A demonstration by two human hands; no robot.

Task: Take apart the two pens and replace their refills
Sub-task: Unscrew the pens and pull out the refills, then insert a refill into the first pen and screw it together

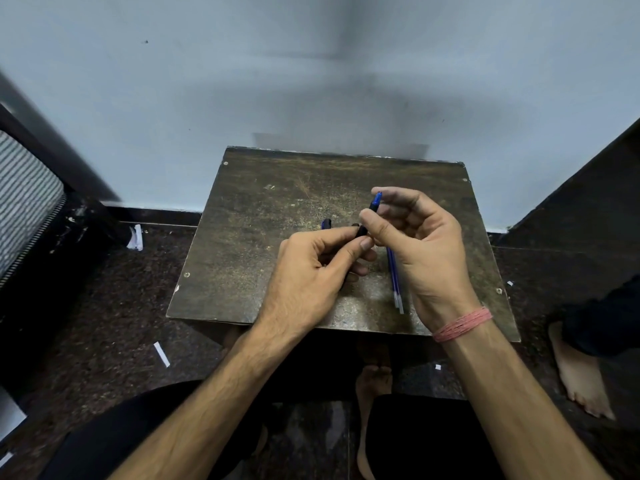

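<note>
Both hands hold one pen above the small worn table. Its blue upper end sticks up between the fingers of my right hand. Its black lower part is pinched by the thumb and fingers of my left hand. A second pen, blue and black, lies on the table just behind my left hand, mostly hidden by it. Two or three blue refills lie side by side on the table between my hands, partly under my right hand.
The table stands against a pale blue wall, on a dark speckled floor. White paper scraps lie on the floor at the left. Another person's bare foot rests at the right. A dark chair with striped fabric is at the left.
</note>
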